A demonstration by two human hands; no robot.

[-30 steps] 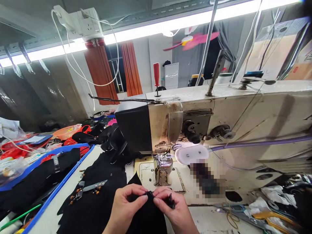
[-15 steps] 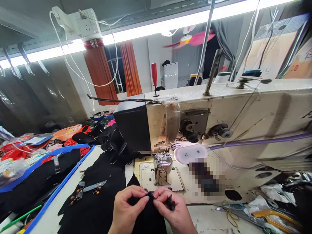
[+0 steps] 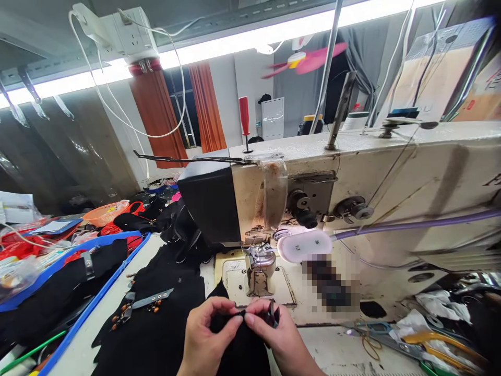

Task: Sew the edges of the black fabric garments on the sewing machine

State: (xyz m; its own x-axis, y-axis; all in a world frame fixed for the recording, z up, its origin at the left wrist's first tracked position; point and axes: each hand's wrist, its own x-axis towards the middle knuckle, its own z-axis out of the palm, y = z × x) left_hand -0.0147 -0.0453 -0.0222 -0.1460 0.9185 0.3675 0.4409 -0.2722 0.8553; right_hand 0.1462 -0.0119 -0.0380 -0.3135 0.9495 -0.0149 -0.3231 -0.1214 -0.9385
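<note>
In front of the sewing machine's needle area, my left hand (image 3: 211, 334) pinches the edge of a piece of black fabric (image 3: 242, 344) between thumb and fingers. My right hand (image 3: 277, 334) pinches the same edge close beside it. Tucked in the right hand's fingers is a small dark object with pointed tips (image 3: 273, 315), possibly thread snips; most of it is hidden by the hand. The fabric hangs down between both hands. Just beyond them is the presser foot area (image 3: 260, 266) of the sewing machine (image 3: 391, 183).
Black fabric pieces (image 3: 156, 318) lie to the left, with a strap with beads (image 3: 148, 300) on top. A blue-edged tray (image 3: 94, 297) is farther left. Scissors (image 3: 399, 344) and orange-handled tools (image 3: 442, 344) lie at right. An oval lamp (image 3: 305, 246) sits beside the needle.
Both hands still pinch the fabric, and its held edge has turned slightly between the fingertips. The camera view has shifted a little.
</note>
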